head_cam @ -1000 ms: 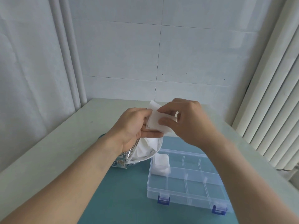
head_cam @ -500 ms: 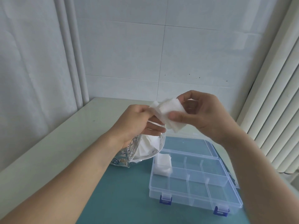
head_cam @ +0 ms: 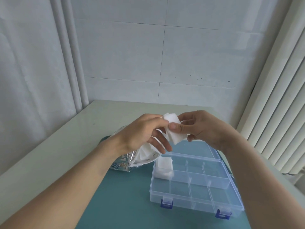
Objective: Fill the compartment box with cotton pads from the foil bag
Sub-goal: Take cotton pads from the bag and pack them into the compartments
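Since earlier frame, hands sit a little lower, pads (head_cam: 175, 129) angled down. Right hand (head_cam: 203, 128) pinches pads, thumb on front; left hand (head_cam: 145, 133) touches their left edge, lower fingers extended. Bag (head_cam: 132, 161) lies left of box (head_cam: 198, 184); more pads fill far-left compartment. Teal mat (head_cam: 125, 204) beneath.

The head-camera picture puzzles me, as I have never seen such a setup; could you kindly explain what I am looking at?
There is no machine here: a person wears a camera on the head, which looks down at the two bare hands. The left hand and the right hand together pinch a small stack of white cotton pads above the table. Below, on a teal mat, lie an opened foil bag and a clear compartment box, lid open, with pads already in its far-left compartment.
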Action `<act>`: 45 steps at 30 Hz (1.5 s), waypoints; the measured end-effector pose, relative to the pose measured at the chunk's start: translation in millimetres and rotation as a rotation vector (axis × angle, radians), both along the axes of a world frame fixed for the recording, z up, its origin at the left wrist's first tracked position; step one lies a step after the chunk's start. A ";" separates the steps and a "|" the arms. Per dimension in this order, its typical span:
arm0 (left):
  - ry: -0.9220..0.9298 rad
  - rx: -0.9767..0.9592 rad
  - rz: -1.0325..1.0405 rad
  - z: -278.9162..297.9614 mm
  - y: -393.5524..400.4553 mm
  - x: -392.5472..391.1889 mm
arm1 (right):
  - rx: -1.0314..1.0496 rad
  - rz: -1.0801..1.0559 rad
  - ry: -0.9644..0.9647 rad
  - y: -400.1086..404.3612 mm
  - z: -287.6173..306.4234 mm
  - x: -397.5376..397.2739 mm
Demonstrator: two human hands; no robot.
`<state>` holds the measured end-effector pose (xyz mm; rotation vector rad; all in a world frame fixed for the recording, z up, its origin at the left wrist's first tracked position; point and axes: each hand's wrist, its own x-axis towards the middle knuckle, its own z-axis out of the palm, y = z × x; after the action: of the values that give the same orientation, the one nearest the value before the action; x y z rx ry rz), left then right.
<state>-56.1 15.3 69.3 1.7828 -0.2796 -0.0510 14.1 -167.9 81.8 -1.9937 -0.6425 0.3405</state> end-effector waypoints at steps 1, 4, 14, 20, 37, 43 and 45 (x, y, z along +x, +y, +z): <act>-0.007 -0.001 0.004 0.2 -0.3 -0.2 | -0.007 0.005 -0.001 0.5 -0.7 0.4; -0.041 0.010 0.051 -0.5 -2.5 -0.1 | 0.053 0.084 0.022 0.9 -1.6 1.8; 0.013 0.097 0.117 3.6 -6.2 -2.0 | -0.506 0.156 -0.520 0.8 25.3 -29.8; 0.040 -0.215 0.161 1.4 -13.8 -2.8 | -0.309 0.007 -0.723 10.7 23.8 -31.4; 0.330 -0.514 -0.153 -6.2 -13.8 -2.9 | -0.196 0.020 -0.651 20.7 -0.3 -10.4; 0.344 -0.412 -0.176 -6.6 -14.0 -4.5 | -0.232 0.029 -0.676 18.4 0.8 -11.8; 0.373 -0.399 -0.200 -6.2 -12.0 -4.2 | -0.233 -0.004 -0.699 19.1 0.1 -10.8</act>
<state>-60.3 3.3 63.1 1.3138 -0.1814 -0.4363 3.3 -148.8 81.9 -2.3398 -1.0662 -0.3243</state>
